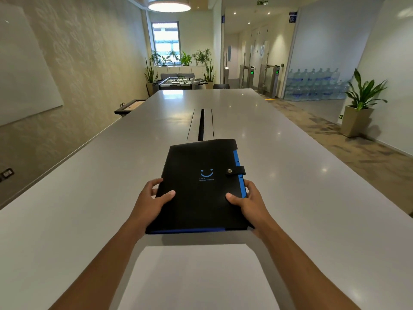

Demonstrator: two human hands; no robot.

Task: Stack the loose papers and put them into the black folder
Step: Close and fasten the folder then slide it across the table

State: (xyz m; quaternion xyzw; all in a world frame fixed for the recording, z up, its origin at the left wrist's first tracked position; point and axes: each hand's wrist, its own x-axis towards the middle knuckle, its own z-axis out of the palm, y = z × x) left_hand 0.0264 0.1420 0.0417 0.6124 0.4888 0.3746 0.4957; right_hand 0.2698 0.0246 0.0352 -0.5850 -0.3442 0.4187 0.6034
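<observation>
- At the near end of the long pale grey worktop [290, 175], midway between its left and right edges, I see the flat black folder with blue edging and a blue smiley print [199, 198], shut, its strap snapped closed on the right side.
- My left hand [152, 204] grips the folder's left edge: the thumb lies on the cover and the fingers [155, 183] curl around and under the edge, pinching it.
- My right hand [248, 202] grips the right edge the same way, thumb on the cover, fingers [251, 184] wrapped over the blue tabs below the strap.
- I cannot tell whether the folder rests on the worktop or is lifted just off it.
- Nearer to me, against the near edge, lies a neat sheet or stack of plain white paper [199, 278], squared up between my two forearms and just short of the folder's blue bottom edge.
- Beyond the folder, a long metal cable hatch [201, 124] runs along the worktop's centre line.
</observation>
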